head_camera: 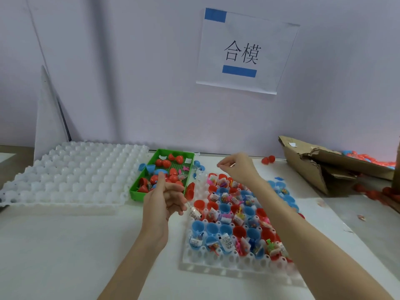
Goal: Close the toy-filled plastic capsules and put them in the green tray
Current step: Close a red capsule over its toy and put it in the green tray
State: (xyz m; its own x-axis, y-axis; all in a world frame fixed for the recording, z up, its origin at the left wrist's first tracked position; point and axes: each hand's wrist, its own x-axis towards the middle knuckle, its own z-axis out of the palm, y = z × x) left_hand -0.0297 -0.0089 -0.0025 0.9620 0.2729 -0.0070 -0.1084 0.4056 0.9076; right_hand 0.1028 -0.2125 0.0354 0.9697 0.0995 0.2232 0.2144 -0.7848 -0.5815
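My left hand's fingers are curled, and a small packet with a printed label hangs just below their tips over the left edge of the filled holder; I seem to pinch it by a thin strip, though the contact itself is too small to see clearly. My right hand is raised near the middle of the frame, thumb and forefinger pressed together at the tips; whether they hold anything I cannot tell. Beneath both hands, lower right of centre, the white holder tray carries rows of open red and blue capsule halves, many stuffed with small coloured toys and labelled packets, some bare. Just left of its far end, at mid-frame, sits the green tray, holding closed red capsules, some loose red and blue halves and scraps of white paper. A loose red half leans against the tray's right wall, and blue halves lie beside its far right corner. At the left of the frame a second white holder touches the green tray. At the right edge a torn cardboard box lies tipped, with red and blue pieces showing in it and red pieces scattered nearby on the white table. On the wall at the upper centre hangs a paper sign fastened with blue tape.
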